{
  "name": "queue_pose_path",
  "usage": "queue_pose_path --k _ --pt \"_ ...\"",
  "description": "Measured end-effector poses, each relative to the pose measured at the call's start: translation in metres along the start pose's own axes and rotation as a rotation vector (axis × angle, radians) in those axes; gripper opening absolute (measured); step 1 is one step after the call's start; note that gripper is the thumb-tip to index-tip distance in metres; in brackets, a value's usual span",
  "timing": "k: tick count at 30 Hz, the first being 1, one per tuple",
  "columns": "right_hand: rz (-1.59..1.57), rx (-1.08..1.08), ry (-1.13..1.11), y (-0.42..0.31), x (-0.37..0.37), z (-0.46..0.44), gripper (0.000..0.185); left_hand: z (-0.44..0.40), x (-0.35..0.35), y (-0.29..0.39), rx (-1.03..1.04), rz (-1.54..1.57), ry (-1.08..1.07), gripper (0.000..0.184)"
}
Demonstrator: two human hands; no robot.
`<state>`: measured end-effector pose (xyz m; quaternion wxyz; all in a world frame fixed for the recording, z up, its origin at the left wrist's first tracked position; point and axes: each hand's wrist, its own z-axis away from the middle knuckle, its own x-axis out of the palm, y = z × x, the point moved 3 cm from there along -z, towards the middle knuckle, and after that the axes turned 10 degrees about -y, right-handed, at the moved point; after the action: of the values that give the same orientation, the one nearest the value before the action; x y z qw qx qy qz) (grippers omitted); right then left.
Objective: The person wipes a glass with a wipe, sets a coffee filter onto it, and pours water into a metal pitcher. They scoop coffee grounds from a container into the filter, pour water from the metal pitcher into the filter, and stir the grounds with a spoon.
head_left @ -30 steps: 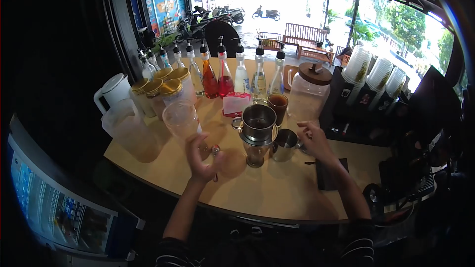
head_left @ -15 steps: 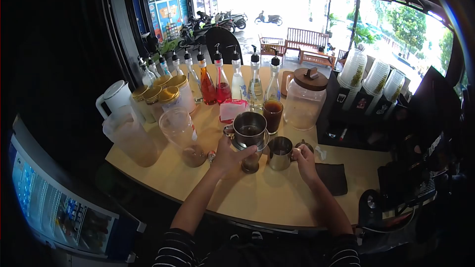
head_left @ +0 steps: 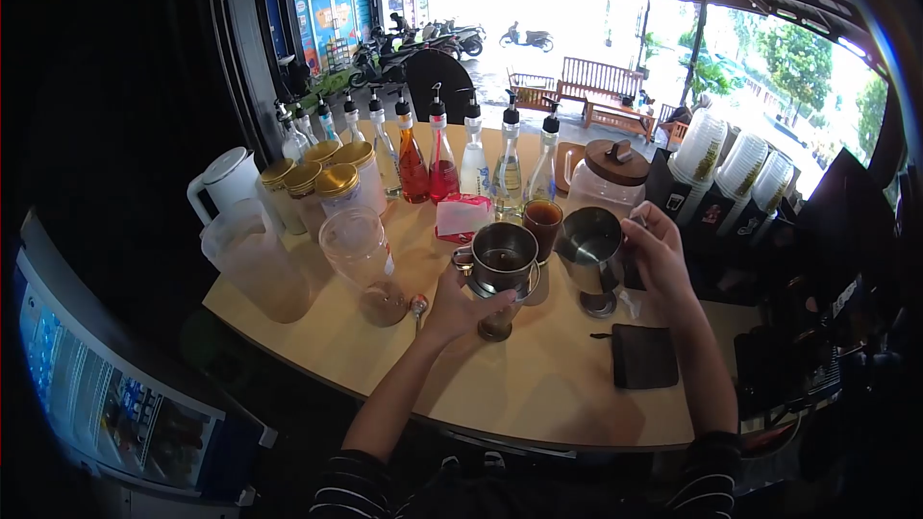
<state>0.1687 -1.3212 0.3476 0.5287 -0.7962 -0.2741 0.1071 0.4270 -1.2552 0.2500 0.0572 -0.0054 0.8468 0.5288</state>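
Note:
A metal drip coffee filter (head_left: 506, 255) with a side handle sits on top of a small glass (head_left: 496, 327). My left hand (head_left: 463, 312) is closed around the glass just under the filter, its thumb across the front; the other fingers are partly hidden. Dark contents show inside the filter. My right hand (head_left: 659, 250) grips a steel pitcher (head_left: 588, 245) by its handle, held up above the table and to the right of the filter. Close behind stands a glass of brown drink (head_left: 543, 221). A spoon (head_left: 418, 308) lies left of my left hand.
Several pump bottles (head_left: 413, 168) line the back, with gold-lidded jars (head_left: 338, 183) and plastic pitchers (head_left: 252, 255) at left. A folded dark cloth (head_left: 644, 358) lies at right, near a cup rack (head_left: 697, 197). A lidded glass jar (head_left: 615, 173) stands behind the steel pitcher.
My right hand has lifted the steel pitcher off the table, up and to the right. My left hand stays at the glass and filter. The view has shifted slightly.

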Motion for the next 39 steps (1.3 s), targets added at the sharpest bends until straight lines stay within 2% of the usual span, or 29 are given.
queue_pose_path --k 10,24,29,39 --pt "0.174 0.061 -0.150 -0.038 0.038 -0.037 0.012 0.000 0.000 0.008 -0.053 0.019 -0.017 0.074" --pt "0.281 0.014 -0.212 -0.037 0.048 -0.059 0.015 0.000 0.000 0.006 -0.076 0.006 -0.019 0.073" --pt "0.351 0.058 -0.245 -0.038 0.051 -0.061 0.016 0.001 0.001 0.013 -0.083 0.021 -0.021 0.074" --pt "0.276 0.012 -0.240 -0.036 0.057 -0.064 0.018 0.000 0.001 0.007 -0.053 0.006 -0.017 0.072"
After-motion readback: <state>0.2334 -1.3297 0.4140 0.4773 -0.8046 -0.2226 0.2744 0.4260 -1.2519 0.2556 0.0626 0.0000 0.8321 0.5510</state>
